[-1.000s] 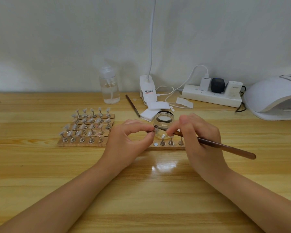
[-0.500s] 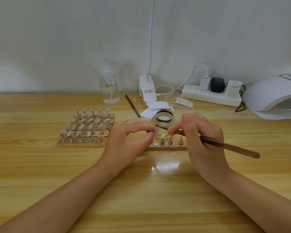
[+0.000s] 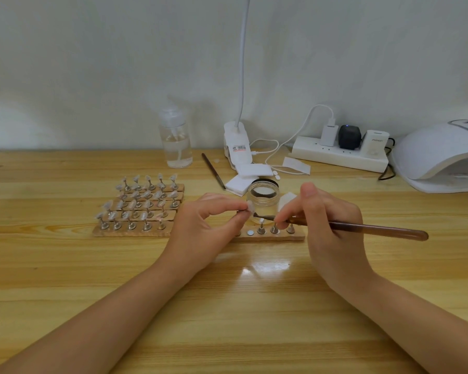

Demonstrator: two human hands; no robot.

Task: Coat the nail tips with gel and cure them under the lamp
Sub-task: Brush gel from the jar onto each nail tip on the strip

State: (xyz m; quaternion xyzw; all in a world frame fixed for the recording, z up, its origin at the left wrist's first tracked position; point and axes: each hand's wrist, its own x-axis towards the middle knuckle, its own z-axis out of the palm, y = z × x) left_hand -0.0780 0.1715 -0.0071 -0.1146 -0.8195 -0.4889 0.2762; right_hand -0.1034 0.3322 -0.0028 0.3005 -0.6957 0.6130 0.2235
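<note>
My left hand (image 3: 208, 225) pinches a small stand with a clear nail tip (image 3: 250, 205) between thumb and forefinger. My right hand (image 3: 327, 225) grips a brown gel brush (image 3: 368, 228), whose tip lies just below and right of the nail tip. Behind them stands an open clear gel jar (image 3: 262, 198). A wooden strip (image 3: 270, 235) under my hands carries three metal stands and a bare magnet. To the left, several wooden strips (image 3: 138, 209) hold rows of nail tips on stands. The white curing lamp (image 3: 443, 160) sits at the far right.
A clear pump bottle (image 3: 175, 143), a second brush (image 3: 213, 170), white wipes (image 3: 247, 178) and a clip lamp base (image 3: 237, 147) stand behind the jar. A power strip (image 3: 338, 155) with plugs and cables runs along the wall. The wooden table (image 3: 65, 265) stretches toward me.
The brush tip has shifted a little lower along the nail tip and the handle has swung slightly. My left hand stays where it was, still pinching the stand.
</note>
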